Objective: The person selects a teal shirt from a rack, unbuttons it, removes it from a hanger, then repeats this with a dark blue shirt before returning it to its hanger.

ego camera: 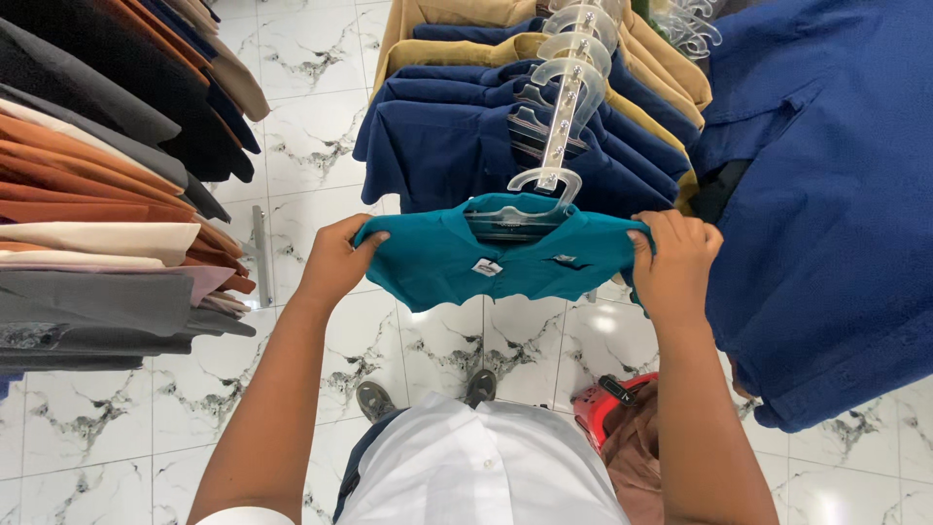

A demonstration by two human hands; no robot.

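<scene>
Left hand [335, 261] closed on the left shoulder edge of a teal short-sleeved collared shirt [442, 261]; right hand [675, 262] clamped on the right shoulder edge. Shirt hanging on a clear plastic hanger [530, 199] at the front end of a sloping display arm [569, 107], just ahead of a row of navy and tan shirts [437, 136]. Open white marble floor [311, 136] below and left, up to a rack of orange, grey and cream garments [97, 194]. Large blue shirt [826, 194] crowding the right hand.

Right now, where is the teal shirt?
In the head view, the teal shirt hangs mid-frame on a clear hanger, held at its shoulders by the left hand and right hand, before the navy shirts.
</scene>
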